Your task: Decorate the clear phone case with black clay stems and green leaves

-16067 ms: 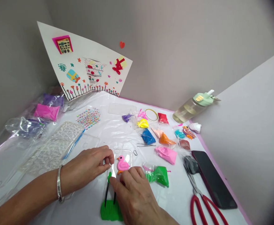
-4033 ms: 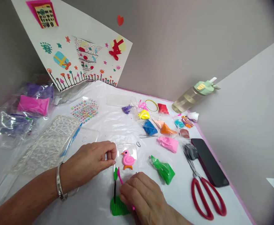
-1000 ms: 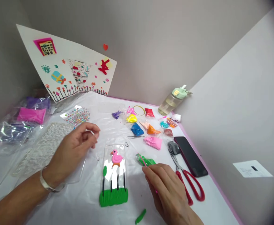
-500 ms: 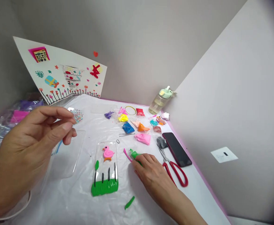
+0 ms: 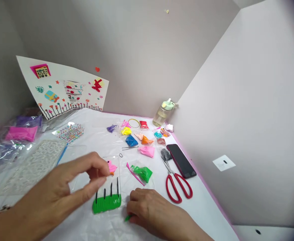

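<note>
A clear phone case (image 5: 115,174) lies flat on the white plastic sheet. It carries a pink clay bird (image 5: 111,166), thin black stems and a green clay grass band (image 5: 106,203). My left hand (image 5: 66,189) hovers over the case's left side with thumb and forefinger pinched together; what sits between them is hidden. My right hand (image 5: 152,211) rests on the sheet just right of the grass band, fingers curled down on a small green clay strip (image 5: 127,218). A pink sculpting tool (image 5: 135,173) lies beside a bag of green clay (image 5: 143,172).
Red scissors (image 5: 177,187) and a black phone (image 5: 180,160) lie to the right near the pink table edge. Several small clay bags (image 5: 137,137) and a bottle (image 5: 163,113) sit behind. A decorated card (image 5: 64,87), gem stickers (image 5: 70,132) and a textured clear case (image 5: 33,164) stand left.
My right hand left the pink tool by the green bag and drew back onto the green strip. My left hand came down from the left to over the case, still pinched.
</note>
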`<move>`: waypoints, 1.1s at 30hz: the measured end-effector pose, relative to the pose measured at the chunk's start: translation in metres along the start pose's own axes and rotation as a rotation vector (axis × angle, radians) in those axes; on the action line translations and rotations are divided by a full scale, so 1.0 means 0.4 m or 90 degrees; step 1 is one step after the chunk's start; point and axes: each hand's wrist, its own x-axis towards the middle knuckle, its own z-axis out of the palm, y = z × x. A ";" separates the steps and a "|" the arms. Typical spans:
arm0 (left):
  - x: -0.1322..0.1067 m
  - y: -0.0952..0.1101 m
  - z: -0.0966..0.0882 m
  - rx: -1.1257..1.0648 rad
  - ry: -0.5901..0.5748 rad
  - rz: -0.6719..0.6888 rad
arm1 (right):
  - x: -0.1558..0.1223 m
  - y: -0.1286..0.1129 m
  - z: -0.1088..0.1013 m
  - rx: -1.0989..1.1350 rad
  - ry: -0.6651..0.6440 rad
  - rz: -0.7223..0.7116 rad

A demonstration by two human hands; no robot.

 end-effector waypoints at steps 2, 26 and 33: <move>0.000 -0.002 0.035 -0.020 -0.152 0.039 | -0.005 0.006 0.000 0.128 0.044 0.024; 0.007 -0.036 0.088 0.031 -0.148 0.111 | 0.038 0.068 0.021 0.180 0.390 0.268; 0.031 -0.064 0.063 0.035 -0.060 0.094 | 0.050 0.115 0.040 -0.035 0.296 0.312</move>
